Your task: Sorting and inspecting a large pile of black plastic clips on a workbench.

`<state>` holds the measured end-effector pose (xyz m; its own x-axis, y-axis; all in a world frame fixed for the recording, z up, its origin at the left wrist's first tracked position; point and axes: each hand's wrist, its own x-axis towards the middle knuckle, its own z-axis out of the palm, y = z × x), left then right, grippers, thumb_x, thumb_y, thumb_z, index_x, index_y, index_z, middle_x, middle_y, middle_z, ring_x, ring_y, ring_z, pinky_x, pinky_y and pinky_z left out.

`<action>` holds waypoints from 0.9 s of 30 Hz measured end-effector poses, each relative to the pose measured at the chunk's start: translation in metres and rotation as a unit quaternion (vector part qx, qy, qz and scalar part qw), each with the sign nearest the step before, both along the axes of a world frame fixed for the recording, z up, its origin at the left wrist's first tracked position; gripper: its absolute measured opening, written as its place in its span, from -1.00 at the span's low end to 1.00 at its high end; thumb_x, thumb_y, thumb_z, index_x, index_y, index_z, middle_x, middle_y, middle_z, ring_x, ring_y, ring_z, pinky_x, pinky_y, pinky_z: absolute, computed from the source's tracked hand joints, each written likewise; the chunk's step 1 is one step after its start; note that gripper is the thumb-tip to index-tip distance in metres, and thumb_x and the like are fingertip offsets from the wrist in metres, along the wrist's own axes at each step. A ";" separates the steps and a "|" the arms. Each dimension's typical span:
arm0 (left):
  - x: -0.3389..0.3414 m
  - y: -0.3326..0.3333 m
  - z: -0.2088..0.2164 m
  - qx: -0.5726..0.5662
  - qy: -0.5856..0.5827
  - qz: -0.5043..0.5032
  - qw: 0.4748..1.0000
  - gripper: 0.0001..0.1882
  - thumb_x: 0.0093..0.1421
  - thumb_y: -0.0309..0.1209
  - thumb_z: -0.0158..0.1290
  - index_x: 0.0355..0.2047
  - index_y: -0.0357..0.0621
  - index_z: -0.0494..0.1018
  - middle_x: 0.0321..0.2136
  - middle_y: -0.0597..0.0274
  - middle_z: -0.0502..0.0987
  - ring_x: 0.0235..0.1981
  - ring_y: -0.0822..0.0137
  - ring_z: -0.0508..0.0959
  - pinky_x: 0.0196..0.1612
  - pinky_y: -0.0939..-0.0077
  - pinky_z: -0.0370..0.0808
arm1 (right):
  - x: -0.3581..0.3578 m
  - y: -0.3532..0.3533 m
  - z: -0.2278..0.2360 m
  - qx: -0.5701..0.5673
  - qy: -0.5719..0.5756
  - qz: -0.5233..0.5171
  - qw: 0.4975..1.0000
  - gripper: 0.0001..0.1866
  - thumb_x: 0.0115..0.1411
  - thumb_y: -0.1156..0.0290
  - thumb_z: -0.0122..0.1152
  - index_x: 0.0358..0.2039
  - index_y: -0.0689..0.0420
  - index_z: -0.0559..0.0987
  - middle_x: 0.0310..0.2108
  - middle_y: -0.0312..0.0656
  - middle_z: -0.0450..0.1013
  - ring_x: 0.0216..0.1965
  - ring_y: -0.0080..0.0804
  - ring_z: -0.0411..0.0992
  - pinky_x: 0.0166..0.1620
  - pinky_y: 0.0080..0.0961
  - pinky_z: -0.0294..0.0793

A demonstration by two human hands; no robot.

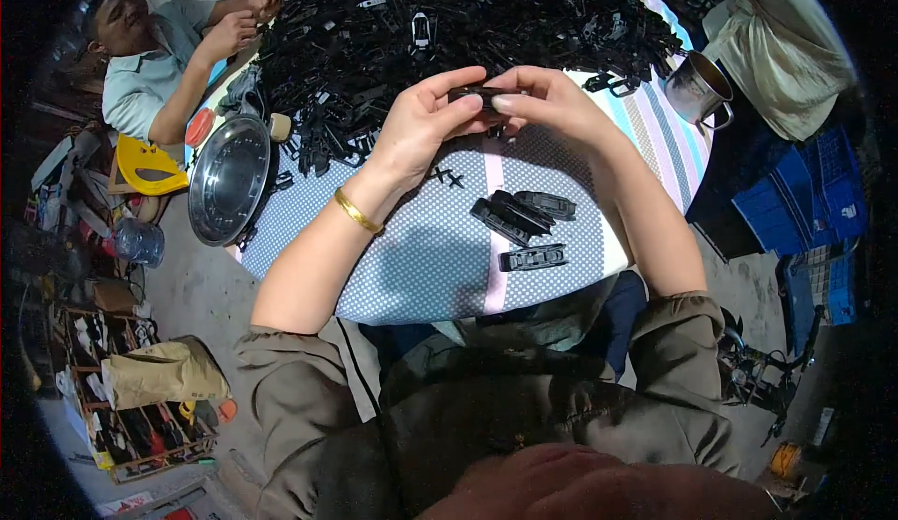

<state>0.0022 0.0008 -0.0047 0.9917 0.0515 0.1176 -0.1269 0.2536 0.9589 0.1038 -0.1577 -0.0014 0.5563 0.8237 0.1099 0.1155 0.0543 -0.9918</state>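
Both my hands meet over the near edge of a large heap of black plastic parts. Between their fingertips is a small black plastic part, mostly covered by the fingers. My left hand pinches it from one side, with a gold bangle at the wrist. From the other side my right hand grips it with thumb and fingers. Nearer to me, several long black plastic pieces lie together on the cloth, and one more black piece sits just in front. Small black cross-shaped bits rest below my left hand.
A patterned cloth covers the table. At its left edge stands a shiny metal bowl beside a red lid. A metal mug is at the right edge. A co-worker sits at far left; light clothing shows at far right.
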 end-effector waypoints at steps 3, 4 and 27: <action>0.002 0.005 0.001 0.004 0.001 -0.027 1.000 -0.57 0.14 -0.46 -0.03 0.02 -0.32 0.21 -0.21 0.10 0.45 -0.30 0.41 0.51 -0.17 0.59 0.50 | 0.005 -0.008 0.004 0.012 -0.050 0.034 0.998 -0.67 0.01 0.32 0.23 -0.23 0.23 0.52 -0.47 -0.27 0.47 -0.49 -0.62 0.39 -0.38 -0.70 0.39; 0.002 0.005 0.001 0.003 0.004 -0.028 1.000 -0.57 0.14 -0.46 -0.04 0.03 -0.32 0.21 -0.20 0.10 0.45 -0.30 0.41 0.51 -0.17 0.60 0.50 | 0.007 -0.009 0.003 -0.004 -0.072 0.030 0.997 -0.69 0.02 0.36 0.21 -0.21 0.22 0.52 -0.48 -0.27 0.47 -0.48 -0.62 0.39 -0.36 -0.69 0.40; 0.001 -0.010 -0.011 0.260 -0.126 0.097 0.952 -0.73 0.05 -0.50 0.04 -0.20 -0.26 0.41 -0.28 0.14 0.45 -0.29 0.41 0.48 -0.28 0.62 0.47 | 0.043 0.024 -0.017 -0.065 -0.422 -0.319 0.846 -0.78 0.00 0.33 0.15 -0.34 0.16 0.57 -0.50 -0.19 0.49 -0.53 -0.52 0.42 -0.44 -0.58 0.38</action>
